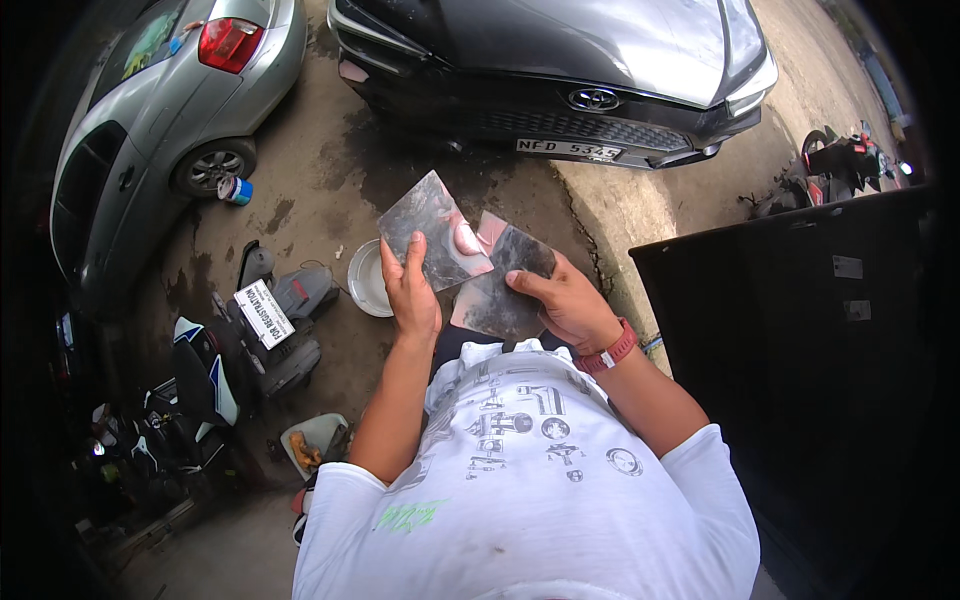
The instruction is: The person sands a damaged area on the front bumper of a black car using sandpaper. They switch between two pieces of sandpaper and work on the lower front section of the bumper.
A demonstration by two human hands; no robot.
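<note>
My left hand holds a flat square plate, smudged grey with pinkish edges, its thumb pressed on top. A smooth lump of pink paste, like putty, sits near that plate's right edge. In my right hand is a second smudged grey plate, gripped at its right side with the thumb on its face. The two plates are close together, edge to edge, in front of my waist. My right fingers are mostly hidden beneath the plate.
A dark car stands ahead, a silver car at far left. Below the plates, a white basin sits on the ground. Nearby are a blue can, a motorcycle at left and a large black panel at right.
</note>
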